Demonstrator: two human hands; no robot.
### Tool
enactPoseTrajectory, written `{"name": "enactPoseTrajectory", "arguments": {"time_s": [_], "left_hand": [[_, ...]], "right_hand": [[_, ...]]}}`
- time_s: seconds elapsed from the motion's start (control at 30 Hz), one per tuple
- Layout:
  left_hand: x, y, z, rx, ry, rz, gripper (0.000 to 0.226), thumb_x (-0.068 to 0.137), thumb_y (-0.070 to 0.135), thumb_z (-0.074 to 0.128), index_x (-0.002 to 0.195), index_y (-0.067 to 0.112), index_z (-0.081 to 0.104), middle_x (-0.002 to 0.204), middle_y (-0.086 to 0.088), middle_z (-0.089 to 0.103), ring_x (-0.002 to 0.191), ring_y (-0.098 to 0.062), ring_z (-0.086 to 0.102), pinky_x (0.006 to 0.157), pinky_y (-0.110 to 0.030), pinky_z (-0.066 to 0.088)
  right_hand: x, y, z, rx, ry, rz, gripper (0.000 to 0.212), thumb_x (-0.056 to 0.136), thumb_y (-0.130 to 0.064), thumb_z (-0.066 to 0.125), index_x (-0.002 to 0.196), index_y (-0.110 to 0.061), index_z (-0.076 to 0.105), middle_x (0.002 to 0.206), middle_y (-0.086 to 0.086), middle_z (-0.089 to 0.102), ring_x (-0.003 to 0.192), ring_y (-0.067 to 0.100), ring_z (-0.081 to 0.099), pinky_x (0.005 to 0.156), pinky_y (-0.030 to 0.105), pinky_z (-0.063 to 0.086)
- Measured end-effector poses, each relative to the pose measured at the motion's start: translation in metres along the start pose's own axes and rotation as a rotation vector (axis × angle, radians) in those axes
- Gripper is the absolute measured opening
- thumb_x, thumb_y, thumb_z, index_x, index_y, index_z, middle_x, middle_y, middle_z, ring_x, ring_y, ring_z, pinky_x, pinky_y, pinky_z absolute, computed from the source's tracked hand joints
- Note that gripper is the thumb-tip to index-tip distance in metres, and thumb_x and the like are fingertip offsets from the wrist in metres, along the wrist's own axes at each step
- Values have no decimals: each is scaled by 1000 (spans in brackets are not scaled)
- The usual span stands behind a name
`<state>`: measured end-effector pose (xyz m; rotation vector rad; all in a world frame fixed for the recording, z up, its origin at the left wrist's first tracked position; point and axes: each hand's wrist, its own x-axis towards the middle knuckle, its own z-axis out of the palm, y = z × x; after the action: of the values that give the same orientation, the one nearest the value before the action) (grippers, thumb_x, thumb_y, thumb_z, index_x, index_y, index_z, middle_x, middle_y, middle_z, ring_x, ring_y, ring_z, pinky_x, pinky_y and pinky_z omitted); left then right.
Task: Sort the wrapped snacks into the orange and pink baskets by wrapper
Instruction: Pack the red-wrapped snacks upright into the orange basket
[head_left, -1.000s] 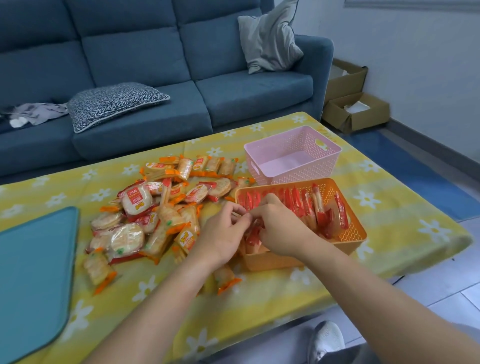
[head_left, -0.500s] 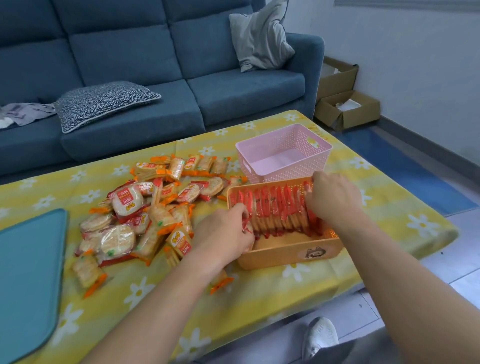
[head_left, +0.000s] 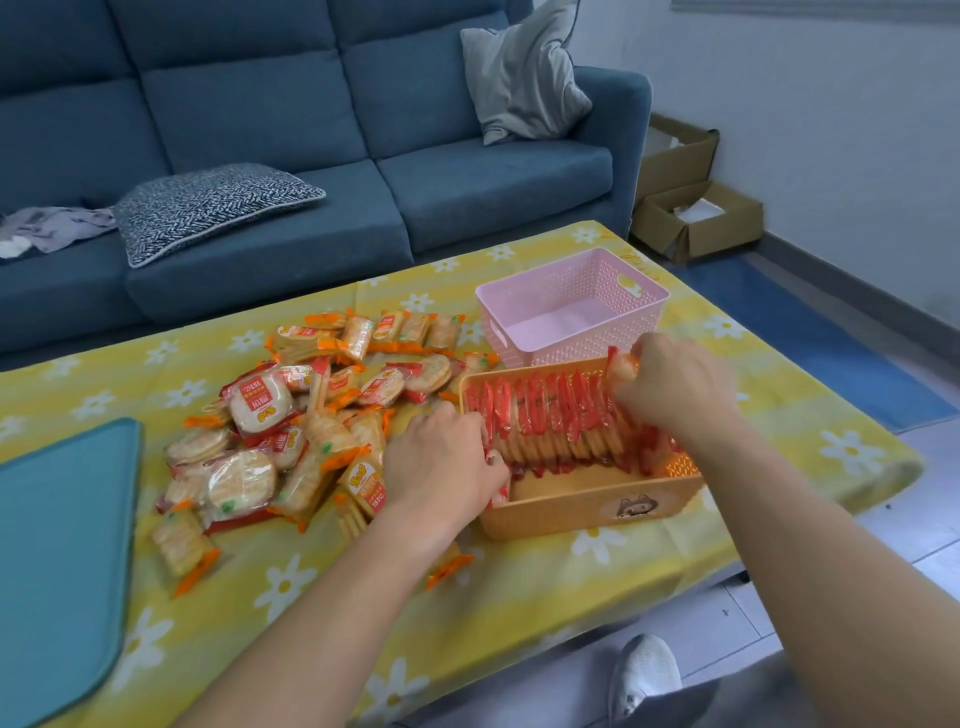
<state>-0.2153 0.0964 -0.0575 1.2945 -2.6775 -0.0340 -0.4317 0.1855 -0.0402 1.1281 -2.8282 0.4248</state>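
An orange basket (head_left: 587, 512) stands near the table's front edge, holding a row of red-wrapped snacks (head_left: 550, 421) set on edge. My left hand (head_left: 447, 462) presses against the row's left end, fingers curled round the end packets. My right hand (head_left: 670, 384) holds the right end of the row, gripping a red-wrapped snack at the far corner. Behind the orange basket sits a pink basket (head_left: 571, 312) with nothing visible in it. A loose pile of orange-wrapped and red-wrapped snacks (head_left: 291, 431) lies to the left.
The table wears a yellow daisy-print cloth (head_left: 519, 587). A teal mat (head_left: 57, 561) lies at its left edge. A blue sofa (head_left: 311, 156) with cushions stands behind. Cardboard boxes (head_left: 696, 218) sit on the floor at the right. A shoe (head_left: 644, 670) shows below.
My right hand moved from the row's left end to its right end. The row of red-wrapped snacks now stands squeezed between both hands. The left hand stayed at the left end.
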Motion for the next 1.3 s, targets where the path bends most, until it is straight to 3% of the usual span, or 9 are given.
{"name": "enactPoseTrajectory", "arguments": {"time_s": [0.17,0.33,0.5,0.6,0.7,0.87,1.0,1.17,1.3], "left_hand": [[2,1,0,18,0,-17,32,85,52,60,100,26,70,105,1,60,104,-24,60,75,-36,51],[2,-3,-2,-103,-41,-43,28,84,55,64,98,31,70,101,8,58,100,-20,62,68,-32,45],[2,-13,-4,-243,-101,-77,21,82,54,66,93,36,68,87,14,49,92,-17,56,65,-30,38],[4,-16,-2,-304,-133,-84,17,84,52,65,92,37,66,83,16,55,85,-15,55,64,-31,43],[4,-17,0,-441,-151,-91,9,89,44,63,87,35,63,74,13,62,77,-15,63,65,-36,53],[2,-16,0,-581,28,101,10,95,39,56,101,40,63,87,12,56,83,-9,55,70,-31,47],[4,-11,6,-478,-51,184,14,92,47,62,95,38,72,93,14,52,94,-8,50,78,-30,44],[1,-5,13,-244,-56,230,20,89,52,64,100,39,74,97,15,48,99,-8,45,73,-26,36],[2,-3,14,-257,-62,206,18,89,50,65,98,38,75,94,15,45,98,-9,44,76,-25,37]], "right_hand": [[-14,-6,-46,660,-172,81,34,87,-21,65,121,-21,61,90,-3,65,78,20,71,69,46,62],[-42,-16,-43,851,-432,-38,49,81,1,66,122,-23,51,104,10,61,75,29,72,61,43,61],[-59,-32,-21,500,-465,-264,49,71,-17,74,114,-28,55,85,-4,68,61,10,62,49,22,47],[-70,-46,-6,391,-319,-279,31,74,-27,72,97,-19,53,72,-5,60,67,18,60,50,28,37],[-79,-59,9,301,-286,-296,33,83,-35,70,94,-16,44,85,5,65,83,32,64,61,34,43],[-77,-67,12,223,-450,-337,37,79,-50,69,99,-21,58,92,1,68,88,29,65,73,39,54],[-67,-53,-8,258,-721,-428,19,84,-34,57,92,-22,70,87,-2,71,84,22,65,79,39,55],[-30,-7,-23,120,-93,-144,22,83,-19,58,101,-28,67,97,-1,68,88,23,66,72,40,59],[-14,19,-19,-174,-142,-29,27,87,-31,70,109,-18,61,98,3,58,87,25,62,66,37,57]]}}
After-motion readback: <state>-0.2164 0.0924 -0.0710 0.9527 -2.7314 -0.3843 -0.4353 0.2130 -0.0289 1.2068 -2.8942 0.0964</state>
